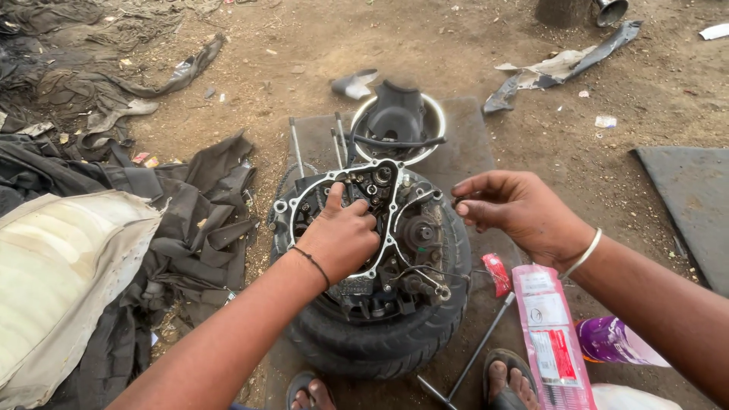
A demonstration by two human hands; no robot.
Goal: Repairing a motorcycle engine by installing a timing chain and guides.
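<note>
An open engine crankcase (406, 228), grey metal with gears inside, lies flat on a black tyre (380, 342) on the dirt. My left hand (342, 235) presses down inside the case, thumb raised toward its upper rim. My right hand (516, 209) hovers just right of the case, its fingertips pinched together on something too small to make out. A metal bangle circles that wrist.
A steel bowl (433, 114) holding a black plastic part sits behind the case, with long studs (295, 144) beside it. A T-handle wrench (478, 349), a red sachet (497, 273), a flat pink parts packet (550, 334) and a purple bag (607, 338) lie right. Dark rags (190, 212) pile left. My sandalled feet (509, 380) are below.
</note>
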